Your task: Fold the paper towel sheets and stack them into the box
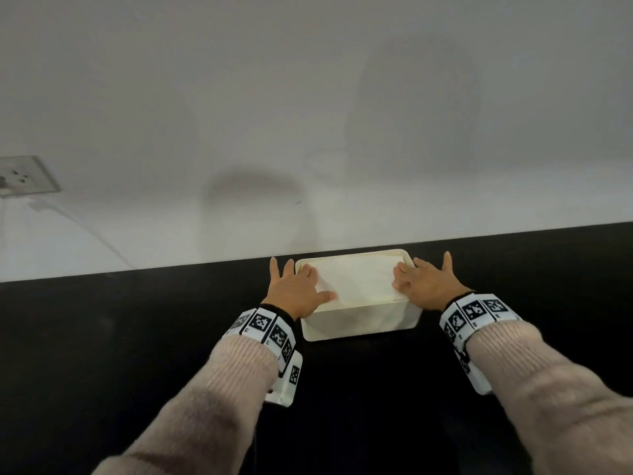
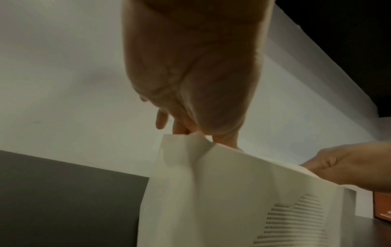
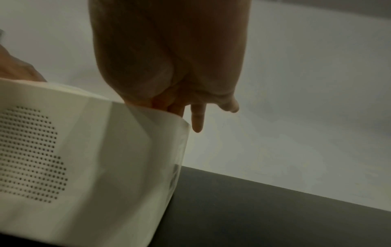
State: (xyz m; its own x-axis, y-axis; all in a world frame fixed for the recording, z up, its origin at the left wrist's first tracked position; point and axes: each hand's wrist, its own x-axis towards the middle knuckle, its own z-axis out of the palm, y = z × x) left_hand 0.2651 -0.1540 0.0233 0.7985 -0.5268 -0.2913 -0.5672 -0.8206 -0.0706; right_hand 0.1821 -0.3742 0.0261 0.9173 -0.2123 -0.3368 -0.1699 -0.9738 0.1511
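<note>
Wall socket, black tabletop.

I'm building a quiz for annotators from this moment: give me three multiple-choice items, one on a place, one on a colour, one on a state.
1. Where does the cream rectangular plastic box stand?
A. On the black tabletop, near the white wall
B. On the floor
C. On a shelf

2. What colour are the person's knitted sleeves?
A. Blue
B. Pale pink
C. Green

3. What are the hands doing?
A. Hanging idle beside the box
B. Both lifting the box
C. Both pressing on the white folded paper towel in the box

Key: 1 A, the black tabletop lies under it. 2 B, the sleeves show it. 3 C, the left hand and right hand have fingers on the sheet's ends.
</note>
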